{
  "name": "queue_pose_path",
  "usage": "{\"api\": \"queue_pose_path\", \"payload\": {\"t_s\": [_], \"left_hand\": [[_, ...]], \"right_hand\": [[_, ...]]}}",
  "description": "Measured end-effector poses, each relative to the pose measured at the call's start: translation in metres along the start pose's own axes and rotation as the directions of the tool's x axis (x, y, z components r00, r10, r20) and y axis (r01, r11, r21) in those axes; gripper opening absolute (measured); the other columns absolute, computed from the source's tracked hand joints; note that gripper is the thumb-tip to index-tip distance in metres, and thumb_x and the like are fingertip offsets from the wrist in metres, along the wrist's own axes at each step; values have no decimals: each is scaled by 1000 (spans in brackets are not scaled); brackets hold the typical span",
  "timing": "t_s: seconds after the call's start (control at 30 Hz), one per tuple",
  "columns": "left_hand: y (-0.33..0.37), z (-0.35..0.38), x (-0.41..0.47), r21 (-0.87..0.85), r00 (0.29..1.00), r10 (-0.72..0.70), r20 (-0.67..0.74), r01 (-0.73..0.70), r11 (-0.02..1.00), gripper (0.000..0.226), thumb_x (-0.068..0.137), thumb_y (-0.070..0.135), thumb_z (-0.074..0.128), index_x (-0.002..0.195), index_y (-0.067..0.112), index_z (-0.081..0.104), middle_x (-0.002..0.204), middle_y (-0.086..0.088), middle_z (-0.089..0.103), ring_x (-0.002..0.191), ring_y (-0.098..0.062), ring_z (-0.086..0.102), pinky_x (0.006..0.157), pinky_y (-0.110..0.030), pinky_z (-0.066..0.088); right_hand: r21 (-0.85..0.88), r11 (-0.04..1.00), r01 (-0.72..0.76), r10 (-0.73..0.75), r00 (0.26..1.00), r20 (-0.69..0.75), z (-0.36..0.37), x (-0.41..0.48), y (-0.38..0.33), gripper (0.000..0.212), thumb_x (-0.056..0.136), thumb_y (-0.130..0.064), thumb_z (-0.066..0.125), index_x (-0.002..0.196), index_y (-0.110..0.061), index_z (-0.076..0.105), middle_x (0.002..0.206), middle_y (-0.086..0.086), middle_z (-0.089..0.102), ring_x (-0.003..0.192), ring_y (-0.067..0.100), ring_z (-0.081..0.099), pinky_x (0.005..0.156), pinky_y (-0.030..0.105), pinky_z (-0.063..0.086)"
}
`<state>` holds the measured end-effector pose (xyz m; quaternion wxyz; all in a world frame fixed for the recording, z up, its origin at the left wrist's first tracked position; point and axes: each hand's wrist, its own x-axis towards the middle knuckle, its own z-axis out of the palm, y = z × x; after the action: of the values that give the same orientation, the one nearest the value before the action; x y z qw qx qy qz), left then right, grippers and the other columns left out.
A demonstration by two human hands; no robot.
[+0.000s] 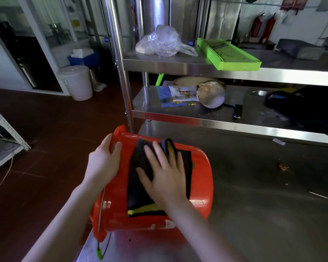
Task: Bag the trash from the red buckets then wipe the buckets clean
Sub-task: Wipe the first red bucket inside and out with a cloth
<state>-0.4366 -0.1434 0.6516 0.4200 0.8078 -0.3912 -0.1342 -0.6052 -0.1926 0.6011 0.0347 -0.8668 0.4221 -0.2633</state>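
- Bucket (pixel 119 210), red plastic, lies on its side at the lower centre of the frame, on the left end of the steel worktop (pixel 263 195).
- Its long axis runs roughly left to right across the frame; the rimmed end points left, past the worktop edge, and the rounded end points right.
- Its inside faces away, so any contents are hidden.
- A wire handle with a green grip (pixel 99 254) hangs from the rimmed end at lower left.
- Left hand (pixel 102 161) grips the rim at the upper left of the bucket, fingers curled over the edge.
- Right hand (pixel 165 176) lies flat, fingers spread, pressing a dark cloth (pixel 136 195) with a yellow stripe onto the upturned side wall.
- On the upper shelf (pixel 178 67) sits a crumpled clear plastic bag (pixel 159 41) holding something pale, beside a long green tray (pixel 229 54).
- On the lower shelf (pixel 178 116) a metal bowl (pixel 211 95) tilts on its side, near a black-handled knife (pixel 237 111).
- At upper left a white lidded pail (pixel 77 82) stands on the floor.
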Motion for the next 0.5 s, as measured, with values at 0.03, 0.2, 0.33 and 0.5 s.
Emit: {"api": "queue_pose_path", "payload": {"t_s": [0.03, 0.2, 0.33, 0.5], "left_hand": [[-2, -3, -8, -4, 1000, 20, -10, -20, 1000, 51, 99, 48, 43, 147, 34, 37, 95, 15, 62, 62, 0, 62, 47, -10, 41], [-18, -6, -49, -122, 993, 116, 0, -115, 986, 49, 97, 46, 48, 144, 50, 35, 70, 29, 63, 65, 13, 64, 49, -4, 45], [-23, -6, -58, -148, 989, 147, 22, -142, 979, 50, 91, 55, 43, 139, 60, 32, 75, 45, 60, 66, 7, 65, 54, -7, 49], [-37, -16, -67, -140, 985, 173, 10, -170, 975, 53, 89, 49, 46, 141, 53, 37, 88, 50, 58, 69, 22, 56, 62, 4, 40]], "right_hand": [[-30, 996, -87, 87, 996, 12, -5, 4, 19, 60, 94, -64, 28, 144, -33, 43, 154, -8, 37, 141, 28, 34, 115, 50, 25], [-3, 826, -564, 519, 759, 392, -31, 42, 99, 62, 94, -65, 18, 145, -35, 37, 155, -10, 31, 139, 28, 33, 112, 51, 28], [4, 957, -291, 279, 919, 279, -19, 45, 32, 61, 94, -64, 16, 148, -37, 29, 157, -15, 25, 144, 30, 22, 112, 58, 19], [43, 985, 166, -170, 978, 122, -12, 17, -37, 62, 95, -62, 27, 149, -32, 31, 158, -9, 27, 145, 37, 21, 113, 59, 21]]}}
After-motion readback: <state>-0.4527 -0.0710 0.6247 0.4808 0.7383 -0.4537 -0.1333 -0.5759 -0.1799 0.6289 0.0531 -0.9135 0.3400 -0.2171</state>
